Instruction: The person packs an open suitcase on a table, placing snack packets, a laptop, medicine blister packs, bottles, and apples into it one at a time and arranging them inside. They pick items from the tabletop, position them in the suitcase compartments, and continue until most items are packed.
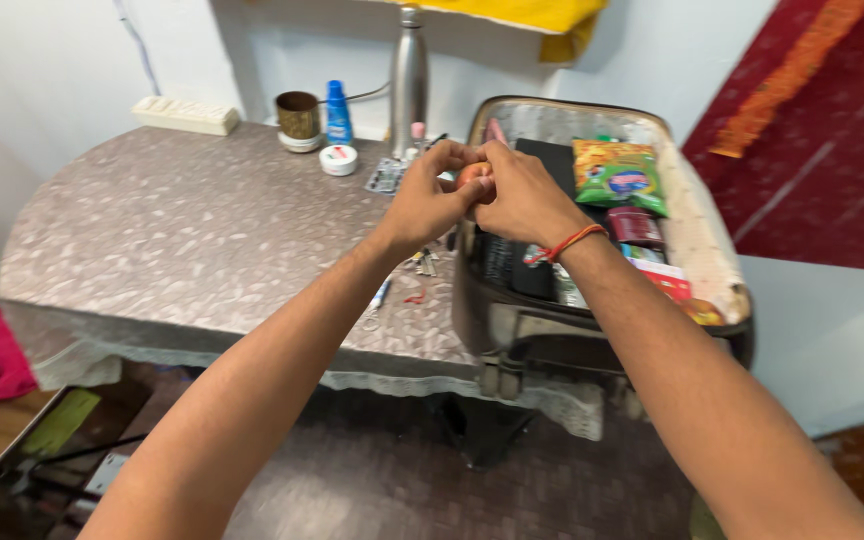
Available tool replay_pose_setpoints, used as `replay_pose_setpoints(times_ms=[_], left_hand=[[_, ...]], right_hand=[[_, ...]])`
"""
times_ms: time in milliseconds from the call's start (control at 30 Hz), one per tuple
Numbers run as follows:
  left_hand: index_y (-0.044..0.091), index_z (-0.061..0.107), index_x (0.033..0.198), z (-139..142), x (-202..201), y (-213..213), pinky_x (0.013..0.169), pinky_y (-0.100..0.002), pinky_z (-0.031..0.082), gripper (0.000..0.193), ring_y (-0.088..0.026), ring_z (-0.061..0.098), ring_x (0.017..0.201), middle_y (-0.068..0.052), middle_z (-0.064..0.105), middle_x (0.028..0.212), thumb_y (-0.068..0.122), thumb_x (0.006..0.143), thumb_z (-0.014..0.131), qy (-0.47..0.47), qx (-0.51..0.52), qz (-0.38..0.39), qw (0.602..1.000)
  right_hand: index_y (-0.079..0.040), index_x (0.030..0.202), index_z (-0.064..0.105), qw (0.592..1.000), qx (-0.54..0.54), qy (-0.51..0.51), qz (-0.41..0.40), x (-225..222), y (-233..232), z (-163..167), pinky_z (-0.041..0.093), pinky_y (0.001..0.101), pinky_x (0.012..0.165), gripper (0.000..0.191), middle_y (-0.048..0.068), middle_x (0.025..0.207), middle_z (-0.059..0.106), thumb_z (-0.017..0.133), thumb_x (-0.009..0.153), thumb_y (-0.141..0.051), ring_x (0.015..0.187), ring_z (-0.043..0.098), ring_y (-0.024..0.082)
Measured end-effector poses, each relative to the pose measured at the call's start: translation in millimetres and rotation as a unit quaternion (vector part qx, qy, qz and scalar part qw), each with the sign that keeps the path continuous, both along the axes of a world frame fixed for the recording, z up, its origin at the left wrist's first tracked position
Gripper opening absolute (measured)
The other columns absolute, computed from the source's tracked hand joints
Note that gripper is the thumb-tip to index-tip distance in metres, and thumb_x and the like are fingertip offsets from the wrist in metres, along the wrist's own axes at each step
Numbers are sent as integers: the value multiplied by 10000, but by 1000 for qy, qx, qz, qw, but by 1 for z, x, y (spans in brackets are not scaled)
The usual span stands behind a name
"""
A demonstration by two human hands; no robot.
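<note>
Above the near edge of the grey patterned surface (202, 230), the left hand (430, 200) and right hand (524, 198) meet, fingers pinched together on a small orange-red object (473, 175), just before the open suitcase (697, 235) of snack packets (620, 175), with a steel bottle (409, 80) beyond.

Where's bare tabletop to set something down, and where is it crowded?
Free: the table is bare on its left and middle, between the power strip and the lace front edge. Crowded: the back strip with cup, blue bottle, white jar and steel flask; the open suitcase; and small items under both hands, left, right.
</note>
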State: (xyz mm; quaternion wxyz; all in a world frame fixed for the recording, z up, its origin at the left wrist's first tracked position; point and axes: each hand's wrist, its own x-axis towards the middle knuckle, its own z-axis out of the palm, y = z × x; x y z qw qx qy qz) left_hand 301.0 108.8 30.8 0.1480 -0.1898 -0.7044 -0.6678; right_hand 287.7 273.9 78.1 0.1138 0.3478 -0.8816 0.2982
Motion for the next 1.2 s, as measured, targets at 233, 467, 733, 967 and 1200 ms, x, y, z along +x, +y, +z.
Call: replay_pose_setpoints(times_ms=[233,467,733,967,1200], left_hand=[[16,605,1140,-14,-18,86,781,-295,591,299,-162,717,982,-117,694,1100,149,894,711,19,-28,-23,999],[31,620,1087,-23,-20,158,798,-298,577,302,-131,725,919,-102,763,980,234,875,691,15,-114,-39,993],[10,592,1076,-42,-23,207,703,-334,589,254,-158,711,811,-111,730,961,184,909,670,-84,-80,-180,977],[-19,649,1146,-62,-36,212,794,-307,573,311,-156,701,916,-120,734,1022,213,940,666,-110,-213,-105,965],[-10,652,1207,-77,-46,220,719,-308,539,354,-153,646,829,-113,720,935,190,917,689,-174,-258,-147,939]], right_hand=[[29,1102,659,996,44,71,-42,7,88,-4,537,438,820,555,216,1008,706,896,672,-230,970,688,358],[-23,1081,702,992,73,-44,-94,23,166,-2,563,402,811,474,153,949,759,836,669,-215,909,745,286],[-31,1090,731,976,104,-152,-119,31,219,-7,608,380,709,427,149,933,774,816,730,-244,796,792,266],[-117,1169,743,961,144,-197,-126,22,234,-21,589,362,673,434,107,744,760,781,761,-261,687,758,216],[-105,1038,800,957,214,-167,-98,0,246,-39,574,334,731,417,98,809,773,853,693,-333,752,740,192]])
